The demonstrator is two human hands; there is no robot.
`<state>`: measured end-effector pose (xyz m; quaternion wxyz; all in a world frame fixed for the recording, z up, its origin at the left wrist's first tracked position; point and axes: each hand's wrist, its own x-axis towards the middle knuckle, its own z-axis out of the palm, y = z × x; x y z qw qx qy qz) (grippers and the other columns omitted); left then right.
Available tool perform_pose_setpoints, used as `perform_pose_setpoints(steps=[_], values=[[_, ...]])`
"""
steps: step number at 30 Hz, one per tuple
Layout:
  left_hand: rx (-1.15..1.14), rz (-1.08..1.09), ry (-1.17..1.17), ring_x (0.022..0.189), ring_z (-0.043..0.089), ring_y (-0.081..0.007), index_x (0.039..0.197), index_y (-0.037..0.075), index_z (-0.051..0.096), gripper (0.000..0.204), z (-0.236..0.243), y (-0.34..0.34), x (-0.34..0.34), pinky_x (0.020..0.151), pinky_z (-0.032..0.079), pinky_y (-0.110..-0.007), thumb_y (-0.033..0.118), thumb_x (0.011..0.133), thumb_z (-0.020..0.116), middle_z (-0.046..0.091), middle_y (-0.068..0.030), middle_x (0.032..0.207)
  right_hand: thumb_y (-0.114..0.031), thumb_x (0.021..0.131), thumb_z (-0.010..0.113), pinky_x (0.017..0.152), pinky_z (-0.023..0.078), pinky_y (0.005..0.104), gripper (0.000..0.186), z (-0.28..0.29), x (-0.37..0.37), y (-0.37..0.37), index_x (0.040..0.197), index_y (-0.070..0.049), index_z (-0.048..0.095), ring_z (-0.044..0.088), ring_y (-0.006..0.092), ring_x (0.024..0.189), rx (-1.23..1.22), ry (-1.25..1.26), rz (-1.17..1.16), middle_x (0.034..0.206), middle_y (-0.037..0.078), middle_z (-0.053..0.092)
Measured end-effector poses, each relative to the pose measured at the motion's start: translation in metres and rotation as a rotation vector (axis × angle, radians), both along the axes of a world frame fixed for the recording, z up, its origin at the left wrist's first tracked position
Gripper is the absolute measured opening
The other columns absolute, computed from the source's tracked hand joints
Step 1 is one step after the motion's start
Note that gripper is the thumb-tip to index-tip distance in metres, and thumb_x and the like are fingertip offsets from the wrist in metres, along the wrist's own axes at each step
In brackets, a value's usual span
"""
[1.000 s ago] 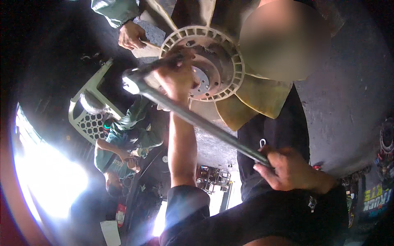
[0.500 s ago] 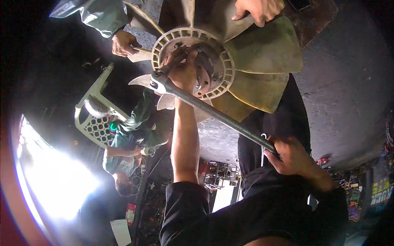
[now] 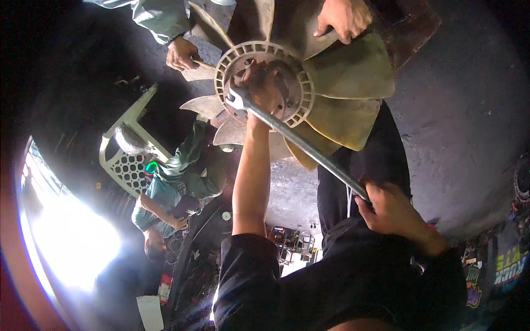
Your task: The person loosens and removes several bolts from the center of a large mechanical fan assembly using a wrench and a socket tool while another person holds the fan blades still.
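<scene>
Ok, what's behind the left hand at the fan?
Behind the left hand is the fan hub: reddish metal with round holes shows around the hand, inside a slotted ring. The hand covers the hub's middle; the long metal tool hides part too.

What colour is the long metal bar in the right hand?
The long metal bar is grey; the head view shows it best.

One head-worn fisheye view faces down, past the left forearm (image 3: 253, 187), at the nearby fan (image 3: 307, 83).
</scene>
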<state>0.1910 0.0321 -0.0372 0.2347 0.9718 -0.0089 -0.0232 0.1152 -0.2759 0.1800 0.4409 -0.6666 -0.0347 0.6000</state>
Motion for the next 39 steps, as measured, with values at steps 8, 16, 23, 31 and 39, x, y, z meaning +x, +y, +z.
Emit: perform_pose_setpoints(steps=[8, 16, 23, 31, 39], values=[[-0.299, 0.182, 0.044, 0.093, 0.062, -0.0232, 0.106, 0.001, 0.063, 0.033, 0.012, -0.001, 0.001, 0.088, 0.048, -0.035, 0.009, 0.076, 0.073, 0.068, -0.0113, 0.100, -0.004, 0.083, 0.056, 0.076, 0.048, 0.0452, 0.047, 0.070, 0.013, -0.007, 0.129, -0.001, 0.048, 0.061, 0.0374, 0.090, 0.086, -0.386, -0.282, 0.101, 0.022, 0.060], [-0.767, 0.316, -0.320, 0.125, 0.039, -0.0435, 0.145, 0.001, 0.020, 0.098, 0.221, -0.113, -0.064, 0.106, 0.028, -0.051, 0.030, 0.069, 0.076, 0.042, -0.0277, 0.133, -0.014, 0.078, 0.059, 0.066, 0.047, 0.0351, 0.038, 0.153, 0.058, 0.030, 0.114, 0.000, 0.058, 0.059, 0.0232, 0.069, 0.422, -0.358, -0.154, 0.081, 0.014, 0.059], [-0.787, 0.231, -0.468, 0.058, 0.059, -0.0349, 0.067, 0.003, 0.064, 0.019, 0.253, -0.090, 0.001, 0.056, 0.046, -0.040, 0.018, 0.062, 0.074, 0.059, -0.0153, 0.060, -0.016, 0.079, 0.065, 0.070, 0.050, 0.0292, 0.046, 0.200, 0.107, 0.081, 0.122, -0.002, 0.057, 0.062, 0.0188, 0.080, 0.548, -0.775, 0.092, 0.097, 0.011, 0.061], [-0.929, 0.380, -0.388, 0.070, 0.067, -0.0265, 0.091, 0.006, 0.071, 0.033, 0.301, -0.064, 0.008, 0.065, 0.052, -0.036, 0.026, 0.066, 0.077, 0.069, -0.0166, 0.080, -0.013, 0.084, 0.066, 0.080, 0.054, 0.0385, 0.030, 0.207, 0.136, 0.129, 0.113, -0.006, 0.063, 0.067, 0.0230, 0.088, 0.573, -1.111, 0.133, 0.097, 0.013, 0.068], [-0.782, 0.791, -1.015, 0.076, 0.055, -0.0186, 0.090, -0.001, 0.060, 0.018, 0.335, -0.104, 0.070, 0.067, 0.047, -0.036, 0.013, 0.080, 0.067, 0.056, -0.0051, 0.071, -0.023, 0.075, 0.073, 0.056, 0.048, 0.0367, 0.031, 0.199, 0.200, 0.154, 0.090, -0.002, 0.057, 0.061, 0.0295, 0.061, 0.663, -1.701, 0.033, 0.070, 0.017, 0.058]])
